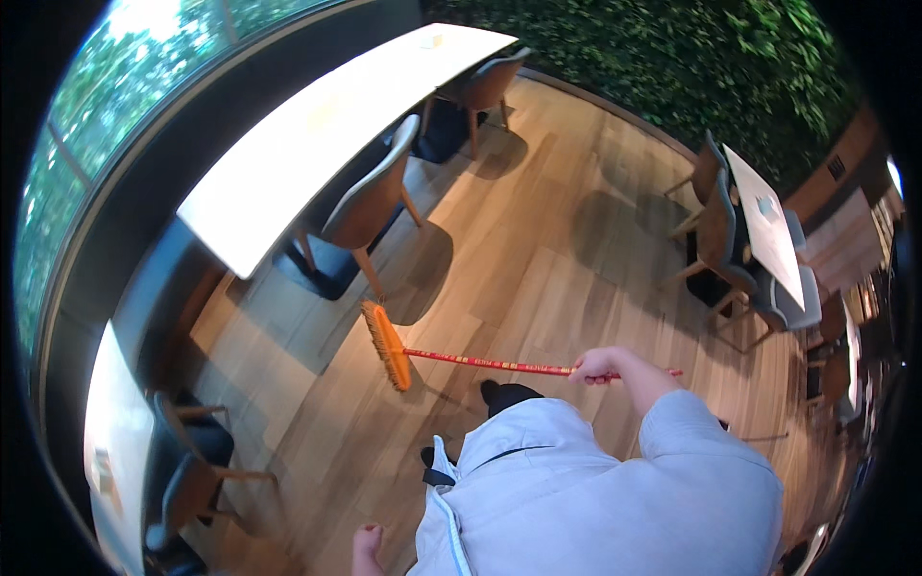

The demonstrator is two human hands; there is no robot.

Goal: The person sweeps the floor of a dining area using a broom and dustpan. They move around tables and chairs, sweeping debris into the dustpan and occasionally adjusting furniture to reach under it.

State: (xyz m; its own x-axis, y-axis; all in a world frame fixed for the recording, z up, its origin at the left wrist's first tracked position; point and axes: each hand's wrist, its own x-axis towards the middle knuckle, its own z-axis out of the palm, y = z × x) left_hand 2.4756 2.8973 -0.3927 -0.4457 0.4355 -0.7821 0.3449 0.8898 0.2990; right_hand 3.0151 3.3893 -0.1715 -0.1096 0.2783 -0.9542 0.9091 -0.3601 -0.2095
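Observation:
My right hand [595,366] is wrapped round the red patterned handle of a broom [490,363], close to the handle's end. The handle stretches leftward, and its orange head [388,348] with dark bristles is tilted on edge, near the legs of a wooden chair [370,202]. Whether the bristles touch the floor I cannot tell. Low in the view, my left hand [367,540] hangs apart from the broom with its fingers curled in. Nothing shows in it.
A long white table [317,125] stands at the far left beside the windows. Another white table [120,442] with a chair [192,490] is at the near left. Chairs [715,226] surround a table [765,226] on the right. A leafy green wall [672,67] borders the wooden floor [519,259].

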